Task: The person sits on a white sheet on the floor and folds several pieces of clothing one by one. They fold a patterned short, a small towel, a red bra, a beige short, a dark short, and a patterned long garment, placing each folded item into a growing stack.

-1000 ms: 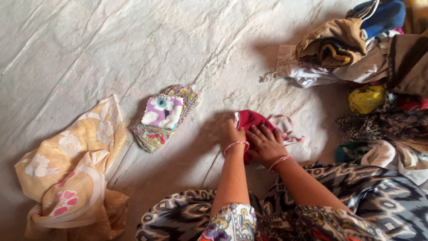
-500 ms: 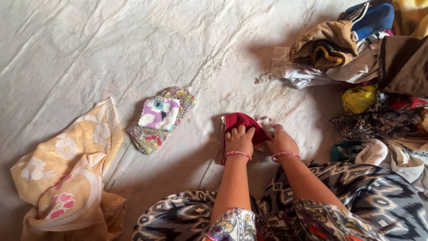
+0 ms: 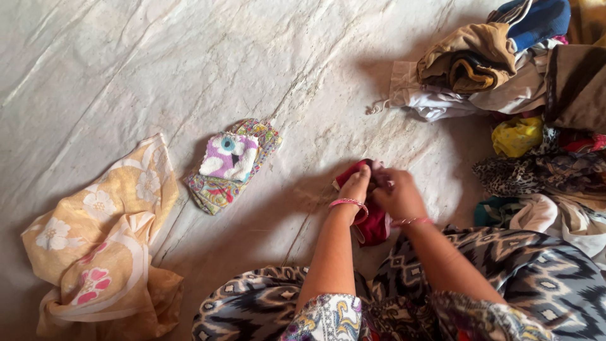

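My left hand (image 3: 356,185) and my right hand (image 3: 398,192) both grip a small dark red garment (image 3: 372,224), bunched between them just above the white sheet (image 3: 189,63). The cloth hangs down below my wrists, near my patterned lap. Each wrist wears a pink bangle. To the left lies a small folded stack: a purple and white cloth (image 3: 228,156) on top of a multicoloured patterned cloth (image 3: 214,189).
A crumpled yellow floral cloth (image 3: 95,240) lies at the lower left. A heap of mixed clothes (image 3: 524,95) fills the right side, with brown, blue, yellow and leopard-print pieces. My black and white patterned skirt (image 3: 543,278) covers the bottom right.
The red garment was flat on the sheet under my palms; both hands have now gathered it and lifted it off the sheet, closer to my lap.
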